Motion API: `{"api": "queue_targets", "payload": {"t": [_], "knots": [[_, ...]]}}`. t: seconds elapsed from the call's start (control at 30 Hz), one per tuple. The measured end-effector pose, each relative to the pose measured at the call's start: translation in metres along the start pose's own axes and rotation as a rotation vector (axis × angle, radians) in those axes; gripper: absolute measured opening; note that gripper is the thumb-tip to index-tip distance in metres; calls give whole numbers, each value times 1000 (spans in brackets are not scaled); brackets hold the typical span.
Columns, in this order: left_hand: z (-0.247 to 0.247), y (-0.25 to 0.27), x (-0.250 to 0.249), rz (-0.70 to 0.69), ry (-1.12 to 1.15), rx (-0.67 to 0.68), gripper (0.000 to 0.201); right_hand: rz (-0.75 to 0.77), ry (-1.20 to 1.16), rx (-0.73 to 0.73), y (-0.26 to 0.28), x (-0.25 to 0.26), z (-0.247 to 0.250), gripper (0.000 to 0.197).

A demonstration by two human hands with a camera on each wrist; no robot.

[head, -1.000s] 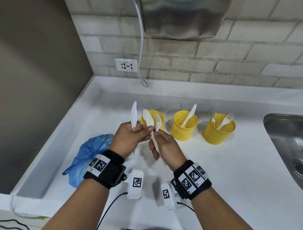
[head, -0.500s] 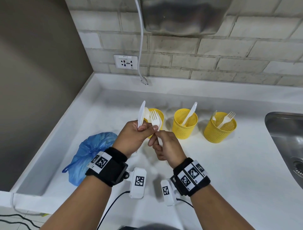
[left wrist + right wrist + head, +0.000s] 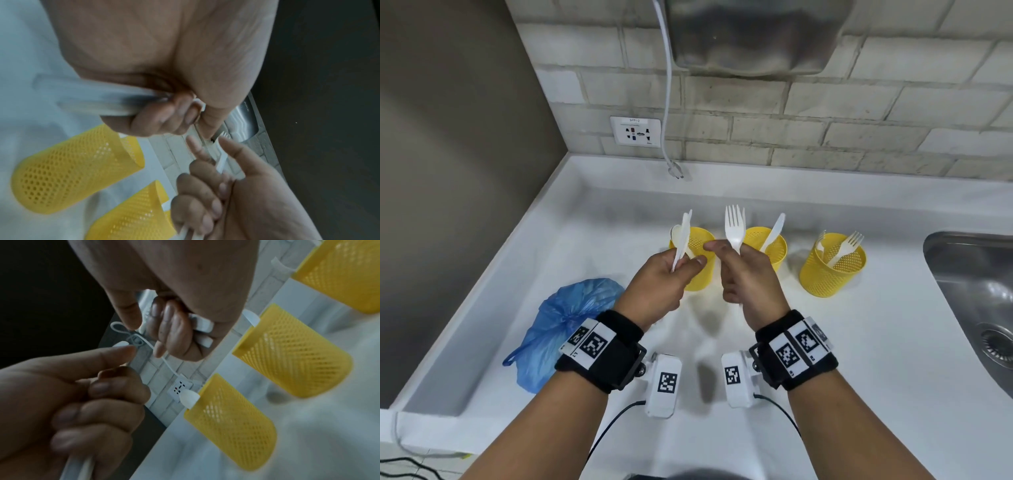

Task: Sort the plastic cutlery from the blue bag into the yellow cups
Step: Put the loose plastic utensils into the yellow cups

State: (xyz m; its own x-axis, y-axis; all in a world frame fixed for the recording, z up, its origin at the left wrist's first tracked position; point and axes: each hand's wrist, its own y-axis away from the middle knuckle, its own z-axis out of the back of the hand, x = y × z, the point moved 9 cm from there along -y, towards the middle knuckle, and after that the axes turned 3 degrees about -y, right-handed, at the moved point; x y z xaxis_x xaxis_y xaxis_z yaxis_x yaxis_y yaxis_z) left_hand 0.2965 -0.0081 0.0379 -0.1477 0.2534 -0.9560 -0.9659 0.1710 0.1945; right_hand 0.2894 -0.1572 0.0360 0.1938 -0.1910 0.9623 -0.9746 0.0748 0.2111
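Fork upright in right hand's grip, knife clasped in left hand.

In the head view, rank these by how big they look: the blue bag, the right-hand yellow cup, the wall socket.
1. blue bag, largest
2. right-hand yellow cup
3. wall socket, smallest, though it sits farthest from the camera, so its true size is unsure.

Bare bench lies open right of the blue bag. Beyond it, three yellow cups stand in a row, gaps between them.
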Motion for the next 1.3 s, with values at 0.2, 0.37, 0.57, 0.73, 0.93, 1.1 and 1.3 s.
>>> {"api": "queue_targets", "payload": {"t": [0.2, 0.37, 0.57, 0.73, 0.93, 1.1, 1.3], "knots": [[-35, 6, -13, -31, 5, 208, 30, 232, 143, 37, 5, 42, -3, 12], [-51, 3, -18, 15, 150, 235, 19, 264, 153, -26, 2, 46, 20, 20], [-79, -1, -25, 0, 56, 285, 40, 341, 189, 32, 7, 62, 34, 22], [-94, -7, -33, 12, 78, 266, 37, 303, 281, 67, 3, 68, 55, 20], [-108, -6, -40, -102, -58, 227, 32, 281, 366, 88, -4, 73, 80, 20], [-117, -11, -57, -307, -374, 184, 20, 310, 501, 140, -7, 77, 95, 18], [-121, -24, -69, -304, -330, 82, 18, 283, 273, 48, -11, 78, 133, 21]]}}
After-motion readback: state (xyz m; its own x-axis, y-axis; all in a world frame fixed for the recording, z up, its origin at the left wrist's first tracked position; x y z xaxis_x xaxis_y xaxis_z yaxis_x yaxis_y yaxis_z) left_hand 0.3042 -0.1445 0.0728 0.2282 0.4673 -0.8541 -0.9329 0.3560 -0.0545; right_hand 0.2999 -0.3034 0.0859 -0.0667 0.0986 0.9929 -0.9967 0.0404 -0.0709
